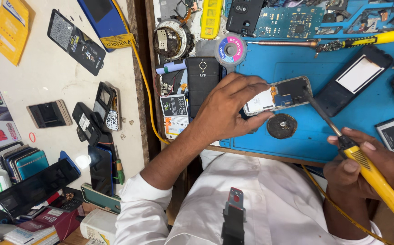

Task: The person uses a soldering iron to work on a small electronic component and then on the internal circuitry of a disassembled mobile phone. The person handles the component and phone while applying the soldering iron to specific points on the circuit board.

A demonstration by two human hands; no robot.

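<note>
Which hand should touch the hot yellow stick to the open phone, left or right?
Probably the right. The right hand grips the yellow soldering iron, whose tip is at the opened phone. The left hand is pinning that phone on the blue mat, so it looks busy.

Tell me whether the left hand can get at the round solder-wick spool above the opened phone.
Probably yes. The left hand pins the opened phone, and the spool lies just beyond its fingertips on the blue mat with nothing between them, though it must let go of the phone.
</note>
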